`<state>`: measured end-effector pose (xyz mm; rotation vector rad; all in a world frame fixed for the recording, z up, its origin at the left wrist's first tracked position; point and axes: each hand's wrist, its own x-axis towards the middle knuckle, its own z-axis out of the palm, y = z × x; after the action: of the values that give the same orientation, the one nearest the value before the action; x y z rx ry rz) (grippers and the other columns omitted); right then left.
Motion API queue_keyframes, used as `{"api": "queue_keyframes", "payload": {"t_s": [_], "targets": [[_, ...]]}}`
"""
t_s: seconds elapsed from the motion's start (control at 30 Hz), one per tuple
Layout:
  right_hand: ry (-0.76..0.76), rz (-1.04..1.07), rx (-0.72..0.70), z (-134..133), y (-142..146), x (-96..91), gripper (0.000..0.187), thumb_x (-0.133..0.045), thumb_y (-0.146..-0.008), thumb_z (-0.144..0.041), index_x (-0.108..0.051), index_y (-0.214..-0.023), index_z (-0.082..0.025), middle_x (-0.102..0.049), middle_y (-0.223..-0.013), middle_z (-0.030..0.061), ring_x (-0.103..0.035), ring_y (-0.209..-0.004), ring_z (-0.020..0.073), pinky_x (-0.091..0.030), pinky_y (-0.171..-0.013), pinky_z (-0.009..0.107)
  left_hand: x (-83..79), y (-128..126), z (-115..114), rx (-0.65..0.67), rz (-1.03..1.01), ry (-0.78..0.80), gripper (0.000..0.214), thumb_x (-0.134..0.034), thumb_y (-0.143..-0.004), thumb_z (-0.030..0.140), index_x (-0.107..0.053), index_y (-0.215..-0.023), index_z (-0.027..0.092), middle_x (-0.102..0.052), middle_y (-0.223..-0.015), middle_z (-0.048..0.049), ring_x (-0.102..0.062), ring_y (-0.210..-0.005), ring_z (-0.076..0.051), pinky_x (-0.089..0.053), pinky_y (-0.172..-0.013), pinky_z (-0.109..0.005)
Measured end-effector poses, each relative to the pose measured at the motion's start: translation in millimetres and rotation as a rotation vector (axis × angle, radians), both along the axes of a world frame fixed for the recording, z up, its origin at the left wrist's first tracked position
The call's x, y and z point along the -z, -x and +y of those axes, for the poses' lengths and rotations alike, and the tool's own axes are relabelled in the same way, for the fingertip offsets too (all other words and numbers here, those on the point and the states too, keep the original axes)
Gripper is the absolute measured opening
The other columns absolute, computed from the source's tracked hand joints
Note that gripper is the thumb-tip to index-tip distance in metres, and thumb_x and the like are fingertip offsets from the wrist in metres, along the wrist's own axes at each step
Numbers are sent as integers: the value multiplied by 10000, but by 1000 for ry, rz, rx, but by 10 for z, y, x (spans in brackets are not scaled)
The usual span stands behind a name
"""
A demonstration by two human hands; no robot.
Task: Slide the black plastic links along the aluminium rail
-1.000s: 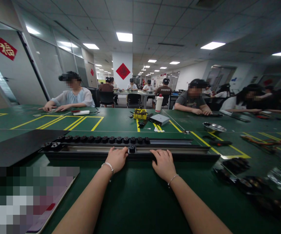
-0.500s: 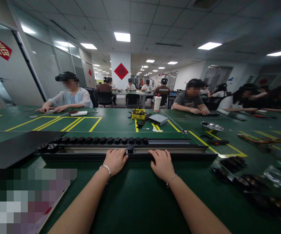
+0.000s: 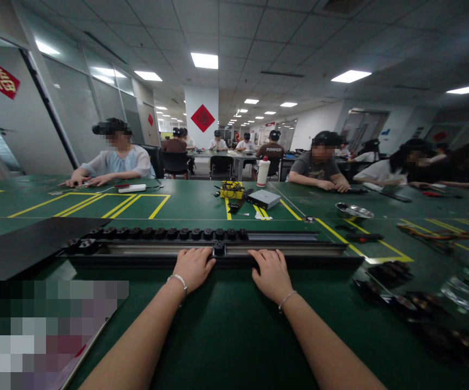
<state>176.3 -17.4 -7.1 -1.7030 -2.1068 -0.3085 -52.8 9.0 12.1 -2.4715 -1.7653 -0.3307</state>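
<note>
A long black rail (image 3: pixel 291 250) lies across the green table in front of me. Along its back side sits a row of several small black parts (image 3: pixel 169 233). One more black part (image 3: pixel 218 248) sits in the rail's channel between my hands. My left hand (image 3: pixel 194 268) rests on the rail's front edge just left of that part, fingers laid flat, holding nothing. My right hand (image 3: pixel 271 273) rests on the same edge to the right, fingers stretched over it, also holding nothing. Both wrists wear thin bracelets.
More black parts (image 3: pixel 392 273) lie at the right, with a metal bowl (image 3: pixel 356 211) behind. A dark panel (image 3: pixel 23 244) lies at the left. A grey box (image 3: pixel 264 199), yellow item (image 3: pixel 233 189) and white bottle (image 3: pixel 264 171) stand mid-table. Other people sit at the far side.
Both hands have stayed on the rail's front edge. Only the view has shifted slightly.
</note>
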Motion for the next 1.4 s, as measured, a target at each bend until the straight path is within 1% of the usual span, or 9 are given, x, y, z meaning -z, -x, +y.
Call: {"api": "queue_keyframes", "payload": {"t_s": [0.37,0.9,1.4], "targets": [[-2,1,0,-1,-1,-2,415,-482,-753,-253,-504,-1165,-288,-566,-1038,29,-448,-997,187,-141,-1003,392,-5,2,0,-3,3,-3,340,-274,-853,461,-509,-998,263,-645,-961,-29,-547,-930,-217,-328,-780,-381],[-18,19,-4,4,-2,9,413,-484,-744,-242,-512,-1154,-288,-568,-1027,22,-448,-1000,182,-140,-1007,388,-7,-10,12,-1,-14,16,339,-298,-842,463,-506,-1068,318,-635,-1023,-10,-539,-961,-221,-328,-800,-396],[-10,9,-4,1,3,-5,418,-484,-744,-243,-509,-1159,-290,-569,-1036,28,-451,-996,187,-148,-1001,396,-2,-13,10,0,-9,13,339,-308,-837,457,-518,-1076,339,-627,-1029,-11,-529,-967,-224,-326,-809,-398]]}}
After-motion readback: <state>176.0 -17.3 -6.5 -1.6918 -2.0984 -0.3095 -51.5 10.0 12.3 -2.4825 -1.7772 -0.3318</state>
